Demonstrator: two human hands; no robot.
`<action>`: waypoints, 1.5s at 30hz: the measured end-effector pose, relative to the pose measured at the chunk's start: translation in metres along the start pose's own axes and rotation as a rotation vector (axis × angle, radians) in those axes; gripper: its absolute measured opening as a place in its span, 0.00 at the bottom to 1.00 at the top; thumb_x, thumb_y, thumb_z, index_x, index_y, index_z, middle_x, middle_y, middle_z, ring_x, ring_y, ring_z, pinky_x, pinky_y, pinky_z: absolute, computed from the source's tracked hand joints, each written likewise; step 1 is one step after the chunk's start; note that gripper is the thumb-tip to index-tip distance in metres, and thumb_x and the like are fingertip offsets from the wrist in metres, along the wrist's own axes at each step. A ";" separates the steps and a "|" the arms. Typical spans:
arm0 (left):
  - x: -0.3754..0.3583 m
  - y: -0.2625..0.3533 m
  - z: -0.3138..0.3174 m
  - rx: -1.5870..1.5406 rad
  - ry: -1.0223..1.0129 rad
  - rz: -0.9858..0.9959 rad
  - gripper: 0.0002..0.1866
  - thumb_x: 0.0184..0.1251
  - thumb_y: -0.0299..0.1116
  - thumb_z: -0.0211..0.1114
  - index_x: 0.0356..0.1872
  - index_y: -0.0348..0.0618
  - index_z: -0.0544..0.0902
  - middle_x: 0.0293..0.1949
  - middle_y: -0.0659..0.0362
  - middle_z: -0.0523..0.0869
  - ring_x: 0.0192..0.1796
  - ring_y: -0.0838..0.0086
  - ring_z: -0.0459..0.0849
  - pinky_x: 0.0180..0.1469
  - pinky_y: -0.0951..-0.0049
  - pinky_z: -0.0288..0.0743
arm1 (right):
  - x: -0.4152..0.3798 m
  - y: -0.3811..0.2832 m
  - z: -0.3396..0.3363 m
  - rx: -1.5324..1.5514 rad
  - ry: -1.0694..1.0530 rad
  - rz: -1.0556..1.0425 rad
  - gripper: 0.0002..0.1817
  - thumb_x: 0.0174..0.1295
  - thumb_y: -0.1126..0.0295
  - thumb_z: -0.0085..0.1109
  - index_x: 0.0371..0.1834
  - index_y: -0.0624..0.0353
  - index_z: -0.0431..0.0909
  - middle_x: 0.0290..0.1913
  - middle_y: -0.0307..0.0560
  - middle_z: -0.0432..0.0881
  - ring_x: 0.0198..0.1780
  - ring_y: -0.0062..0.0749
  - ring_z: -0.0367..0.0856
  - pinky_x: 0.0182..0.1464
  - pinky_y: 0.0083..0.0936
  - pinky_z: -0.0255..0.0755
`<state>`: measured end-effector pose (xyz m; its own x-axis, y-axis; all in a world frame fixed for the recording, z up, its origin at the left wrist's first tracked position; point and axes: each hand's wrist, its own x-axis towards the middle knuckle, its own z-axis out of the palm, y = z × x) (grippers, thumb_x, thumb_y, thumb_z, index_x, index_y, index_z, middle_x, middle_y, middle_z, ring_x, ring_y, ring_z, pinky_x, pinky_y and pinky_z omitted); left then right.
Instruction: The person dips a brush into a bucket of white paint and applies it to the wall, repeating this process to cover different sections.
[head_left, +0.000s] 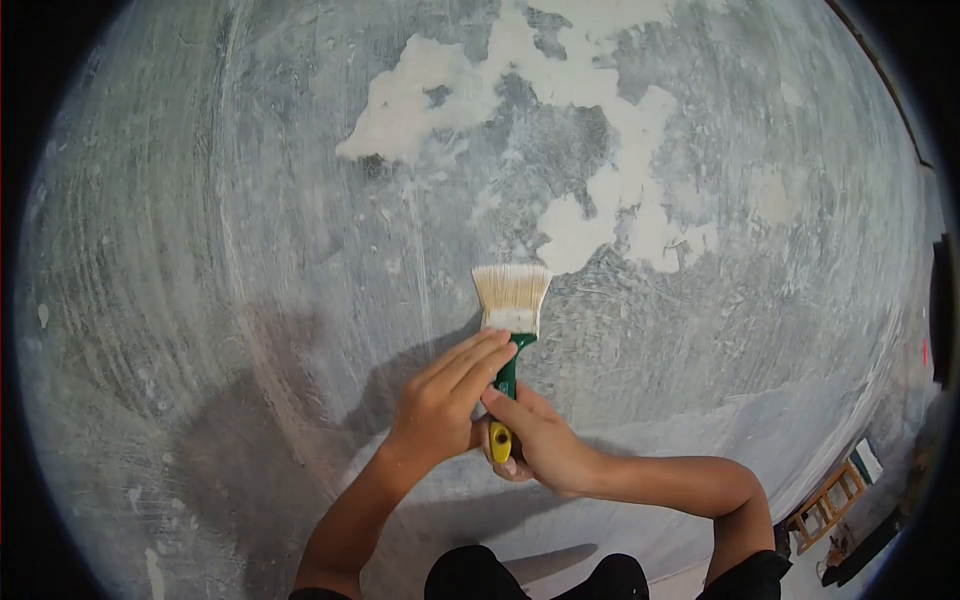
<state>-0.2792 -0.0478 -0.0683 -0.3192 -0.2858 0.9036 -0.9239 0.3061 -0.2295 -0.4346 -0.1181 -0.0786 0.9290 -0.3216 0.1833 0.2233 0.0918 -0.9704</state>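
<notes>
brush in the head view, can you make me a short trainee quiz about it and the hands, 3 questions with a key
1. Multiple choice: what colour is the butt end of the brush?
A red
B yellow
C blue

2. True or false: the right hand is clear of the brush, touching no part of it.

3. Fill in the blank: the hand nearer the bristles is the ____ hand.

Key:
1. B, yellow.
2. False; its fingers and thumb are round the lower handle.
3. Left; the left hand has its fingertips just below the bristles, over the top of the handle.
</notes>
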 end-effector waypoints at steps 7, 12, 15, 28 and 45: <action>0.005 0.027 -0.015 -0.005 -0.004 0.022 0.26 0.62 0.27 0.68 0.64 0.33 0.80 0.65 0.46 0.82 0.69 0.54 0.80 0.68 0.60 0.78 | -0.030 -0.011 0.007 -0.232 -0.015 -0.170 0.16 0.83 0.56 0.42 0.53 0.59 0.65 0.28 0.44 0.83 0.18 0.21 0.69 0.21 0.20 0.65; 0.059 0.015 -0.027 0.020 -0.014 0.149 0.32 0.61 0.18 0.66 0.70 0.34 0.76 0.71 0.41 0.75 0.74 0.50 0.74 0.71 0.57 0.75 | -0.010 -0.043 -0.015 -0.864 0.371 -0.748 0.20 0.79 0.63 0.49 0.66 0.63 0.68 0.24 0.52 0.83 0.19 0.34 0.80 0.23 0.30 0.70; 0.089 0.007 -0.036 0.083 0.020 0.213 0.32 0.63 0.17 0.63 0.72 0.39 0.75 0.73 0.42 0.73 0.76 0.51 0.71 0.73 0.57 0.73 | -0.001 -0.076 -0.017 -1.246 0.698 -0.956 0.17 0.76 0.63 0.53 0.62 0.59 0.75 0.18 0.50 0.79 0.17 0.40 0.81 0.21 0.34 0.69; 0.122 -0.010 -0.010 -0.094 -0.014 -0.119 0.41 0.61 0.17 0.64 0.78 0.51 0.68 0.72 0.43 0.75 0.72 0.49 0.75 0.68 0.57 0.75 | 0.044 -0.115 -0.006 -1.344 1.069 -1.014 0.15 0.71 0.61 0.57 0.51 0.59 0.82 0.18 0.53 0.81 0.20 0.51 0.83 0.23 0.43 0.73; 0.029 0.015 0.013 -0.002 -0.065 -0.034 0.33 0.48 0.19 0.71 0.63 0.42 0.84 0.66 0.53 0.83 0.72 0.60 0.78 0.73 0.58 0.73 | 0.001 -0.010 -0.026 -0.188 0.334 -0.427 0.14 0.78 0.65 0.54 0.57 0.65 0.77 0.22 0.34 0.78 0.17 0.12 0.71 0.18 0.15 0.60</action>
<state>-0.3049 -0.0633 -0.0498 -0.3004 -0.3545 0.8855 -0.9342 0.2968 -0.1981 -0.4435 -0.1438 -0.0731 0.6170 -0.5768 0.5353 0.4738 -0.2708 -0.8379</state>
